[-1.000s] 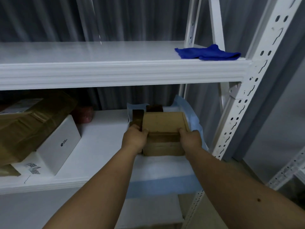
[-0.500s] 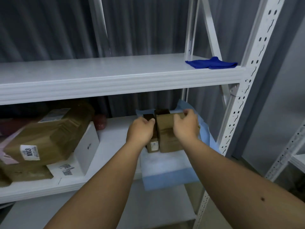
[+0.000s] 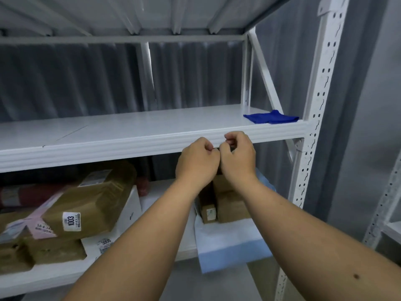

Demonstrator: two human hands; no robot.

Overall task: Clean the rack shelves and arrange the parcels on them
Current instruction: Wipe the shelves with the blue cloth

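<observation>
On the lower shelf (image 3: 169, 253) at the left, a brown parcel (image 3: 91, 205) labelled 1003 leans on a white box (image 3: 130, 205) over other packages. In the middle, the left hand (image 3: 196, 165) and right hand (image 3: 237, 157) are curled side by side, touching, before the upper shelf (image 3: 138, 146) edge, each gripping the top of 1 of 2 upright brown boxes (image 3: 230, 205) standing on a pale blue sheet (image 3: 230, 248). At the right, a blue cloth (image 3: 271, 117) lies on the upper shelf by the upright post (image 3: 314, 109).
</observation>
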